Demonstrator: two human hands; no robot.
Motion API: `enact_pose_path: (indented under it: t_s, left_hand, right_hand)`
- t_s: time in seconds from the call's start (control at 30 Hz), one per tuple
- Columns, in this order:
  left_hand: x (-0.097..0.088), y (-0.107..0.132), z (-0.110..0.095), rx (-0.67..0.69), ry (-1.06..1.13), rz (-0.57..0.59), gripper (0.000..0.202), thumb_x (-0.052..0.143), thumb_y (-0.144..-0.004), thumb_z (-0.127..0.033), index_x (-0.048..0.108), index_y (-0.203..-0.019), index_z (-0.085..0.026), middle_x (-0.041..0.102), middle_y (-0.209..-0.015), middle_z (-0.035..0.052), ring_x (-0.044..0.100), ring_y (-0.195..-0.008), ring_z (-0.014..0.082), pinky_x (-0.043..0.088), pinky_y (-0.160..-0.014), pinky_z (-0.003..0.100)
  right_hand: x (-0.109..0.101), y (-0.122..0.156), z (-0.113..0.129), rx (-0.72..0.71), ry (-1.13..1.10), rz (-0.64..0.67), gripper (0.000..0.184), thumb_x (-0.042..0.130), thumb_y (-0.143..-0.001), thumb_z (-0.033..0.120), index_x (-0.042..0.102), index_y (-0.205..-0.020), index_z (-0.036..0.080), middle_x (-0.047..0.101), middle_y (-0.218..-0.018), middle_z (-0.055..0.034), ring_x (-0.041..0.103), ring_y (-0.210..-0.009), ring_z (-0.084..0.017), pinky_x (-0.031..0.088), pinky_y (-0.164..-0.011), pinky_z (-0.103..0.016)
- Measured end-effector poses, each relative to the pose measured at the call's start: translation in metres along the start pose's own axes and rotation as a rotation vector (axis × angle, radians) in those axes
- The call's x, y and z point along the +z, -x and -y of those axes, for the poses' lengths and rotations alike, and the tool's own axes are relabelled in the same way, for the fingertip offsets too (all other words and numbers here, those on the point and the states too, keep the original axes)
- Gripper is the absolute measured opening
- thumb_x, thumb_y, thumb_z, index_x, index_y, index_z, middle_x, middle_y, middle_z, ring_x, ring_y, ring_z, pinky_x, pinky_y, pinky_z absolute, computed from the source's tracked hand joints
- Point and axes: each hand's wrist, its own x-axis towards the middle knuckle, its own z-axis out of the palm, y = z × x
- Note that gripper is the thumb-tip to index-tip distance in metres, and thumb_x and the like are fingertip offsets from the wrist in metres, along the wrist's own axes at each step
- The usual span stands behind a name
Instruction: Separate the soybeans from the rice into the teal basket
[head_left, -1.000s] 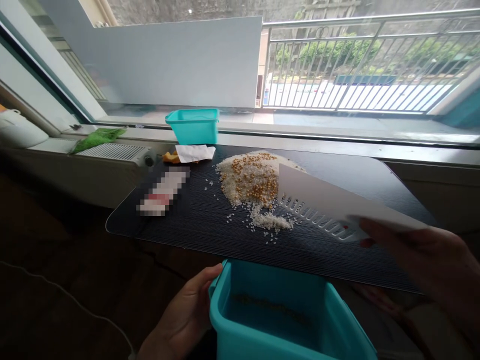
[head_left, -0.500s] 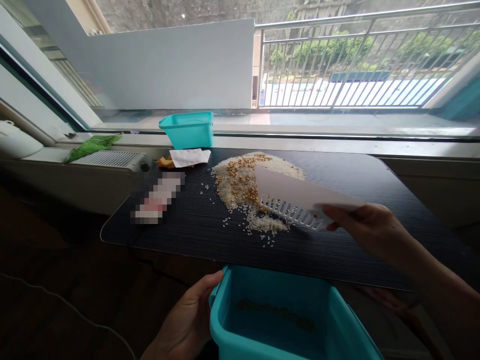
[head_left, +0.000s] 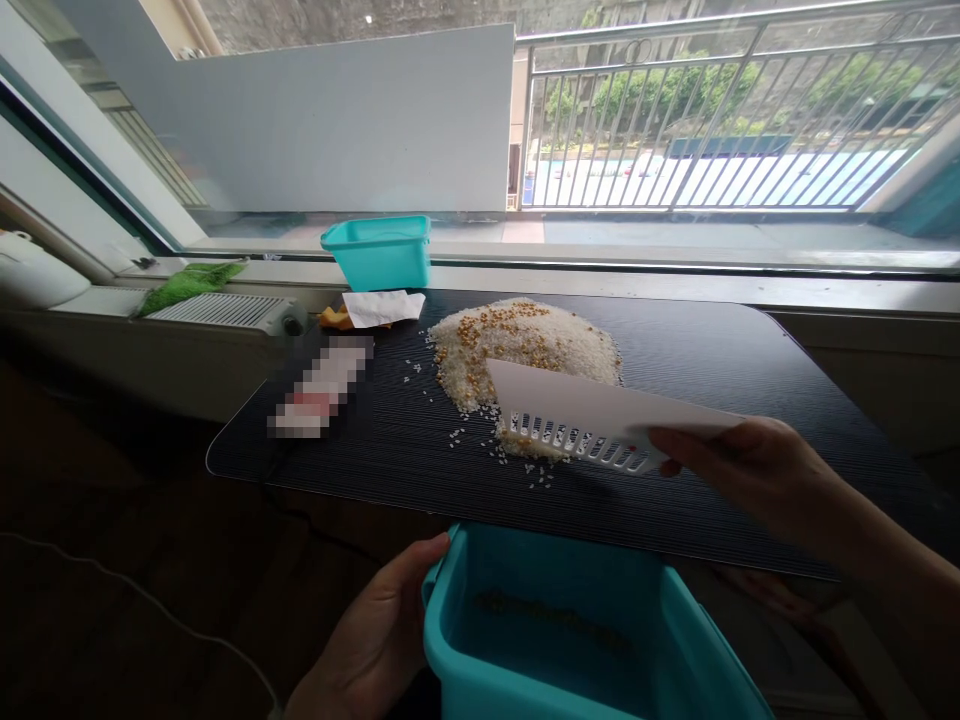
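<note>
My right hand [head_left: 754, 455] is closed on one end of a flat white slotted plastic scraper [head_left: 592, 405], tilted over the dark table. A row of slots runs along its lower edge. Behind it rises a heap of white rice grains mixed with yellow kernels [head_left: 544, 330]. A smaller patch of grain [head_left: 529, 445] shows partly through the slots. Down at the table's front edge, my left hand [head_left: 379, 625] grips the left rim of a teal plastic bin [head_left: 480, 690]. Some grain lies in a strip on the bin's bottom.
A second teal bin [head_left: 382, 255] stands at the back, by the window. In front of it lies white paper [head_left: 382, 308] on something orange. A blurred-out item [head_left: 322, 390] is on the table's left. Beyond are a radiator [head_left: 225, 310] and a green cloth [head_left: 191, 285].
The scraper has come down and toward me, from the heap to the small patch of grain in front. My left hand and the bin have hardly moved.
</note>
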Motion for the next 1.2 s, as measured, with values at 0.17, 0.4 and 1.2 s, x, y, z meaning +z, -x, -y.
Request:
enact_pose_path:
  t_s: [0.17,0.4,1.2]
  left_hand:
    - [0.003,0.001,-0.001,0.01,-0.026,0.002,0.014,0.058,-0.081,-0.016,0.069,-0.076,-0.008,0.073,-0.069,0.0088,0.069,-0.07,0.0213,0.052,-0.078,0.034]
    - [0.004,0.003,-0.001,0.0,-0.042,0.031,0.015,0.059,-0.08,-0.018,0.069,-0.073,-0.009,0.072,-0.068,0.0082,0.069,-0.068,0.0208,0.051,-0.077,0.033]
    - [0.0,0.004,-0.003,0.023,-0.046,0.042,0.018,0.058,-0.08,-0.017,0.067,-0.066,-0.01,0.069,-0.06,0.0054,0.064,-0.056,0.015,0.051,-0.062,0.027]
  right_hand:
    - [0.003,0.006,0.0,0.001,-0.061,0.016,0.039,0.068,-0.054,0.062,0.07,-0.048,0.023,0.069,-0.052,-0.004,0.062,-0.052,-0.018,0.051,-0.049,-0.028]
    - [0.0,0.005,0.003,0.003,-0.012,-0.047,0.043,0.065,-0.05,0.067,0.069,-0.046,0.024,0.069,-0.05,-0.0042,0.062,-0.05,-0.02,0.051,-0.046,-0.031]
    - [-0.011,0.014,0.006,-0.028,0.093,0.041,0.041,0.064,-0.06,0.062,0.071,-0.051,0.023,0.067,-0.051,-0.0023,0.059,-0.048,-0.018,0.049,-0.046,-0.028]
